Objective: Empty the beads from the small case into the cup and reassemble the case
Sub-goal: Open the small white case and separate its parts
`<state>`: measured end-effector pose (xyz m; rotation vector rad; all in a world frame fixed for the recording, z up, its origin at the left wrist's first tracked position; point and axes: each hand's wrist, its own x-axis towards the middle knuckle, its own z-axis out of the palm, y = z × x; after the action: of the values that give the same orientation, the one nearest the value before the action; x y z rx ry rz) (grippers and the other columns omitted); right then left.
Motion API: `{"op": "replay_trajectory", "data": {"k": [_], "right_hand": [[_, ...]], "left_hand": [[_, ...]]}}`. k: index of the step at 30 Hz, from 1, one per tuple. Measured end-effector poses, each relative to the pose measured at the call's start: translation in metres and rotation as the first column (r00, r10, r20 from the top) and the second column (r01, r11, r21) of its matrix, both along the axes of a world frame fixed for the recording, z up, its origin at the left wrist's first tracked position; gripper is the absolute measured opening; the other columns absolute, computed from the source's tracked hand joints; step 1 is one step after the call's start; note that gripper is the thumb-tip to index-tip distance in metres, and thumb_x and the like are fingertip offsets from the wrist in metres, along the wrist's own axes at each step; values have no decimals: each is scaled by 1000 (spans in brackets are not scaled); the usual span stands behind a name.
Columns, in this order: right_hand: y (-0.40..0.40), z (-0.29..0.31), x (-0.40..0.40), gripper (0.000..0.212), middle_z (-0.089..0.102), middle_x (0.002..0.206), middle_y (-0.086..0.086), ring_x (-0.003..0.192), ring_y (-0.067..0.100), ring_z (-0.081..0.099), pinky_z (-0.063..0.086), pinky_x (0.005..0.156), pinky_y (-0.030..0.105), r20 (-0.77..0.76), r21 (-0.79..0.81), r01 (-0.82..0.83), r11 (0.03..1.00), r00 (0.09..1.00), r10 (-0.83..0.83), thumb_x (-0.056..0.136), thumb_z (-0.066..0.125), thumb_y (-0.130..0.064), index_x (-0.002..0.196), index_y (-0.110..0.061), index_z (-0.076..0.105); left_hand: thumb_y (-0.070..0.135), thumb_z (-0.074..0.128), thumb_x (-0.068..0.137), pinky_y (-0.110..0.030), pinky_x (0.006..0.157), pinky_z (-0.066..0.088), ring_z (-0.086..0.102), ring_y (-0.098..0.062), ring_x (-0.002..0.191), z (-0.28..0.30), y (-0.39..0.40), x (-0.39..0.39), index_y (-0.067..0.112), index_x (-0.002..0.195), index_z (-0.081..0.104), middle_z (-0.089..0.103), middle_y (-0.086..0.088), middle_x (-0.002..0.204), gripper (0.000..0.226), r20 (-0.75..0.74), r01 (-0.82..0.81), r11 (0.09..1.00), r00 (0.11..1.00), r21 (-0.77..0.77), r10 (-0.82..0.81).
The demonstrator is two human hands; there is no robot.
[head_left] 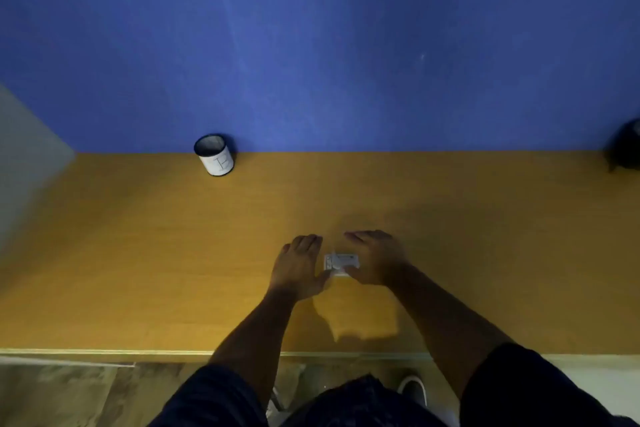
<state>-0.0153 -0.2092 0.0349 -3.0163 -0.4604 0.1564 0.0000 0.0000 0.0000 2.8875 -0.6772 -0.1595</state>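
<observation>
1. Dark sleeves and forearms are nearest to camera, at bottom of view, both reaching fwd over the table edge.
2. Wooden table (138,253) is the biggest thing: orange-brown top, blue wall behind it. Surface looks smooth, so a small item can slide on it.
3. Left hand (298,267) and right hand (379,258) flank the case, one each side. Fingers are extended and a bit apart, not closed on anything. Thumb tips seem to touch the case's near edge, but picture is blurred there, so cannot say for sure.
4. Cup (214,155) stands upright near the wall, well apart from hands, to the left and further away. White w/ dark rim, mouth is open. Probably light; can tip if it is bumped.
5. Small case (341,263) lies flat on table between the two hands. Pale plastic, maybe partly clear; beads are too small to see. I judge it light, stiff and a bit slippery. Best hold: pinch the short ends, one hand per half, keep it level so that beads do not spill before it reaches the cup.
</observation>
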Motion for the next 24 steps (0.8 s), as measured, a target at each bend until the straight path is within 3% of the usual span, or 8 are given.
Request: {"op": "replay_trajectory", "data": {"k": [2,9,14,24], "right_hand": [[6,-2,2,85,55,143,5,123,29,58,49,101,41,-128,-20,7,1000,992,-10,81,60,-62,150,-17,38],[18,-11,9,62,64,125,4,109,29,65,54,86,39,-233,-69,-22,997,972,5,78,69,-43,132,-20,52],[29,-15,19,46,63,120,5,110,28,64,54,88,39,-281,-156,-74,985,959,28,79,73,-34,121,-17,63],[34,-25,29,41,58,120,9,110,29,62,54,86,41,-292,-186,-110,976,955,52,82,70,-22,121,-12,58]], "left_hand": [[65,57,85,-42,107,41,42,-26,140,-2,-5,1,15,150,39,46,-3,152,85,-65,30,999,998,14,-29],[38,79,77,-42,110,37,40,-23,144,-10,-13,4,25,149,40,44,4,155,83,-285,21,1000,958,-12,-23],[35,80,77,-42,105,43,50,-25,134,-16,-19,4,27,143,49,54,4,147,73,-317,-78,995,947,-67,53],[34,76,79,-47,97,51,49,-29,127,-20,-25,14,23,135,56,49,0,140,60,-299,-81,996,952,-34,67]]}}
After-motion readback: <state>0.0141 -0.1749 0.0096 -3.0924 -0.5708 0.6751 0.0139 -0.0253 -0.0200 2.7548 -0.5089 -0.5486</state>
